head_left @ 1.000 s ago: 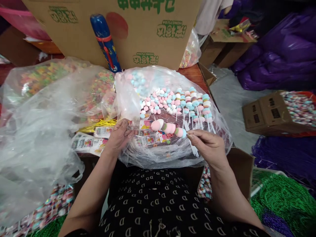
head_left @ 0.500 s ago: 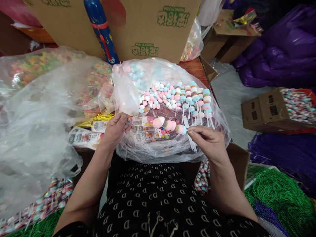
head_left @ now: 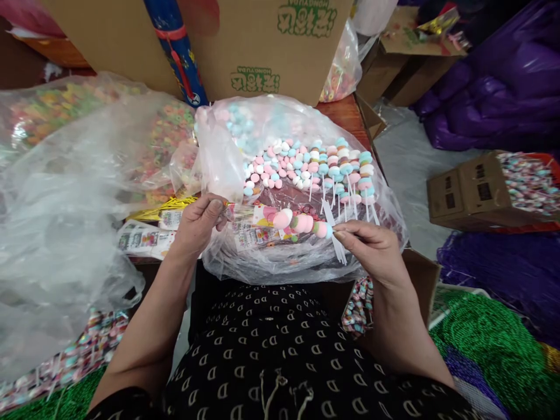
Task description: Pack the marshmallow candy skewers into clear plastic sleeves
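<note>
A marshmallow skewer (head_left: pixel 304 223) in pink, white, green and blue lies level between my two hands. My right hand (head_left: pixel 371 242) pinches it at the stick end, beside the blue piece. My left hand (head_left: pixel 201 221) is closed on the far end of a clear printed candy wrapper (head_left: pixel 258 214). The wrapper's other end meets the skewer's pink-and-white tip; whether the tip is inside, I cannot tell. Beneath them is a clear plastic sheet (head_left: pixel 280 271) with loose marshmallows (head_left: pixel 280 163), several finished skewers (head_left: pixel 343 166) and white sticks (head_left: pixel 336 254) close to my right fingers.
More printed wrappers (head_left: pixel 144 238) and gold twist ties (head_left: pixel 164 209) lie left of my left hand. Bags of ring candies (head_left: pixel 166 146) fill the left side. A large carton (head_left: pixel 262 52) and a blue cylinder (head_left: pixel 181 58) stand behind. Boxes of wrapped candy (head_left: pixel 472 192) sit at the right.
The view has shifted slightly. My left hand has moved a little left with the wrapper end. Both hands keep their grips, and the skewer stays almost in place.
</note>
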`<state>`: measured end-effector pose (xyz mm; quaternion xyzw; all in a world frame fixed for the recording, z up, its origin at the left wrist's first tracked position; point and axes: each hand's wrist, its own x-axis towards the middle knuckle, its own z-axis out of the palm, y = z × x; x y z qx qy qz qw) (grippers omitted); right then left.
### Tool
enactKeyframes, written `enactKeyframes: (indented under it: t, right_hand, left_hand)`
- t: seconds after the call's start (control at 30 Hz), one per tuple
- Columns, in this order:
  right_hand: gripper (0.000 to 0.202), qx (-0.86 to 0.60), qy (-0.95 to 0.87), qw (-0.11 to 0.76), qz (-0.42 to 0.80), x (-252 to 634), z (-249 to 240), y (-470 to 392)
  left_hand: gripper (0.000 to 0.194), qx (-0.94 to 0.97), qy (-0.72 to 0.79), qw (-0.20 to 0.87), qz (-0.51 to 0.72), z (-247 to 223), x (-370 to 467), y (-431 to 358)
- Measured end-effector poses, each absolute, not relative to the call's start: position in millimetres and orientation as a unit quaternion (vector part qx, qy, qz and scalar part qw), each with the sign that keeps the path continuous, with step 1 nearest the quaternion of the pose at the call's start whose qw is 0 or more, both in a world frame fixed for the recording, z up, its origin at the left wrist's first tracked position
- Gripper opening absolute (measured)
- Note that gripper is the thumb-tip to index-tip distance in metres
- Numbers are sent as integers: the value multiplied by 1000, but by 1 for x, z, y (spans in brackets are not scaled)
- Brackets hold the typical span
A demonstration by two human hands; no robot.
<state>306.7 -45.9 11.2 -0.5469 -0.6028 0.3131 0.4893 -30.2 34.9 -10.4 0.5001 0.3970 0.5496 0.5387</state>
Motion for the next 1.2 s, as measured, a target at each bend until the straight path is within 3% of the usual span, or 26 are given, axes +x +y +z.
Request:
enactKeyframes:
  t: [0.2,0.4,0.73,1.0,1.2]
  right_hand:
    - [7,-566,-573,507,307,305,8,-44]
    - [10,-573,-573,473,346,303,5,-49]
    - [21,-574,-595,445,344,310,14,-52]
    - [34,-519,-501,546,426,303,9,-49]
    - [39,-485,-510,542,459,247,15,-35]
  left_hand:
    - [43,553,426,494,519,-7,-32,29]
    - [45,523,433,485,552,-4,-32,29]
    - [30,539,448,464,542,-4,-35,27]
    - [34,494,428,500,568,-6,-31,33]
    - [25,515,436,501,542,-9,-14,26]
